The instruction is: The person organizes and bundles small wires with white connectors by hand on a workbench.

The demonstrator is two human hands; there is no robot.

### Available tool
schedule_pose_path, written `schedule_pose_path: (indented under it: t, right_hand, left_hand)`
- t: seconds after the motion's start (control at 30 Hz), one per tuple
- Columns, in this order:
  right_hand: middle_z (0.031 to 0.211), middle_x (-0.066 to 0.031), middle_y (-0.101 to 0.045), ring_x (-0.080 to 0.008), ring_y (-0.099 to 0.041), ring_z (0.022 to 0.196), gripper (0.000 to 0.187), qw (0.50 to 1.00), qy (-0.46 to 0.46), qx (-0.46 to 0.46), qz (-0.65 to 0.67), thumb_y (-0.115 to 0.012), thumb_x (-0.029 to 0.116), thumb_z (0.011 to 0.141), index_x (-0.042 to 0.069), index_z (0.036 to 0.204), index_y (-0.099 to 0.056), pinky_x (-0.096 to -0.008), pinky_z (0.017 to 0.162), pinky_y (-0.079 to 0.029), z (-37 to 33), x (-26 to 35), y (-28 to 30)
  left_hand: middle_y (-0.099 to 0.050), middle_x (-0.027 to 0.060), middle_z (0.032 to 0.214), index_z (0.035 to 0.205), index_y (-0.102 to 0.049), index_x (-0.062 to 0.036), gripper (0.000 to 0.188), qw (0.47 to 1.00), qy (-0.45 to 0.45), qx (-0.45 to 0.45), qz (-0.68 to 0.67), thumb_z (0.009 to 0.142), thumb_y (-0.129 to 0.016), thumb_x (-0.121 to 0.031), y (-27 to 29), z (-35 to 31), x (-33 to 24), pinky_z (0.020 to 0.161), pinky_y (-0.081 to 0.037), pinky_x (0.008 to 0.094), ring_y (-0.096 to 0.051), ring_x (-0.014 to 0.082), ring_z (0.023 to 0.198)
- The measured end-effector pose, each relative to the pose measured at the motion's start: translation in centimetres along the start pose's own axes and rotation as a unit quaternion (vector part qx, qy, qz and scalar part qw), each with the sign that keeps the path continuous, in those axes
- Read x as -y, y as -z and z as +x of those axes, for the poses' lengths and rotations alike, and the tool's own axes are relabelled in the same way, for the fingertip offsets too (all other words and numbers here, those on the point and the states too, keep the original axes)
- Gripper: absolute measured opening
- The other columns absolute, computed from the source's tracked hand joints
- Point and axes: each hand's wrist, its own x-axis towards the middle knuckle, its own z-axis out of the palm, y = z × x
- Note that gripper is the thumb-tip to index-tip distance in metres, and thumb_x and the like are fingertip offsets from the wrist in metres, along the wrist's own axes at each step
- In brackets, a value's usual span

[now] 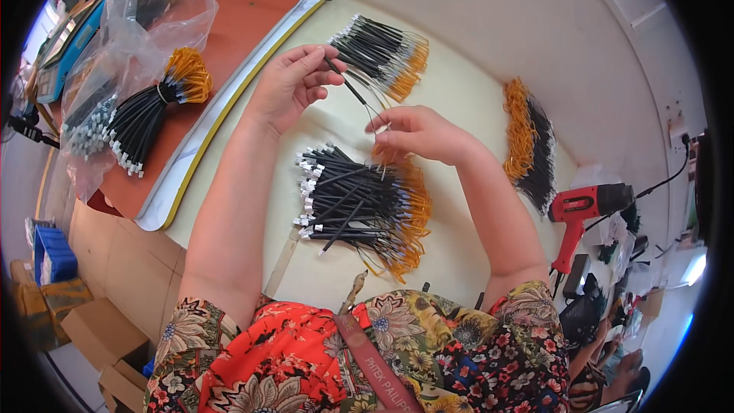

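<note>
Here on the head view, my only feed, I've got both of the person's hands up over the pale tabletop point(459, 237), a slim black-sleeved cable point(353, 92) stretched at a slant between them. The left hand point(294, 80) has thumb and index finger pinched on the sleeve's upper end, its other fingers loosely curled beneath. Over to the right hand point(424, 136): its fingers are drawn together on the thin wires forking from the sleeve's lower end, though the exact pinch point is too small for me to tell. Just below it I see a big heap of cables point(344, 187), white connectors to the left, orange wire loops to the right, black sleeves crossing here and there. Beyond the hands lies a smaller bunch point(375, 46), and near the wall a long stack point(535, 149), orange ends facing the hands. Right of that, I spot a red heat gun point(573, 218). Swinging left, on the reddish-brown surface point(256, 11), a banded bundle point(145, 118) rests against a clear plastic bag point(183, 8), and down below sit a blue bin point(55, 254) and cardboard box point(99, 329).
</note>
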Motion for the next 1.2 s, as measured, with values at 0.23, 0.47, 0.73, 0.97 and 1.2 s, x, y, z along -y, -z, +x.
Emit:
schedule_pose_path:
  t: [0.23, 0.47, 0.73, 0.97, 1.2]
  right_hand:
    - [0.091, -0.0093, -0.064, -0.0136, -0.064, 0.078, 0.032, 0.991, 0.04, -0.125, 0.002, -0.05, 0.008, 0.088, 0.002, 0.12, -0.051, -0.0279, 0.072, -0.051, -1.6, 0.9, -1.2]
    - [0.085, -0.0069, -0.064, -0.0109, -0.061, 0.071, 0.025, 0.963, 0.085, -0.206, -0.15, -0.051, 0.01, 0.088, 0.001, 0.11, -0.058, -0.0244, 0.065, -0.049, -2.0, 0.6, -0.7]
    - [0.084, -0.0086, -0.064, -0.0158, -0.063, 0.072, 0.03, 0.976, 0.063, -0.057, 0.203, -0.046, 0.025, 0.094, -0.001, 0.104, -0.057, -0.0255, 0.067, -0.05, -0.7, 2.2, 0.3]
    - [0.083, -0.0078, -0.064, -0.0129, -0.062, 0.071, 0.021, 0.986, 0.071, -0.049, 0.143, -0.055, 0.02, 0.089, 0.001, 0.097, -0.059, -0.0245, 0.065, -0.049, 0.9, 2.3, -0.2]
    - [0.071, -0.0054, -0.063, -0.0101, -0.06, 0.058, 0.015, 0.989, 0.079, -0.088, 0.084, -0.059, 0.017, 0.086, 0.002, 0.087, -0.061, -0.022, 0.054, -0.046, 1.1, 2.4, -0.7]
  left_hand:
    - [-0.064, 0.0092, 0.096, 0.098, -0.057, -0.0055, 0.017, 0.998, 0.054, 0.011, -0.001, 0.092, -0.052, -0.02, -0.8, -0.1, 0.1, 0.058, -0.049, 0.0189, -0.065, 0.0135, 0.083]
    - [-0.064, 0.0113, 0.099, 0.1, -0.056, -0.0056, 0.016, 0.997, 0.074, 0.016, 0.002, 0.093, -0.049, -0.019, -1.0, -0.3, 0.1, 0.058, -0.051, 0.0192, -0.065, 0.0164, 0.088]
    - [-0.063, 0.014, 0.098, 0.104, -0.054, -0.004, 0.02, 0.999, 0.019, 0.022, -0.039, 0.093, -0.049, -0.02, -0.8, -0.4, -0.3, 0.061, -0.052, 0.0225, -0.065, 0.02, 0.088]
    - [-0.064, 0.0142, 0.095, 0.104, -0.054, -0.0032, 0.021, 0.999, -0.034, -0.004, -0.039, 0.094, -0.048, -0.021, -0.5, -0.2, -0.5, 0.056, -0.051, 0.02, -0.066, 0.0158, 0.08]
    - [-0.065, 0.0138, 0.094, 0.1, -0.055, -0.0045, 0.02, 0.997, -0.065, -0.022, -0.023, 0.094, -0.047, -0.022, -0.1, -0.1, -0.5, 0.057, -0.05, 0.0212, -0.066, 0.0165, 0.079]
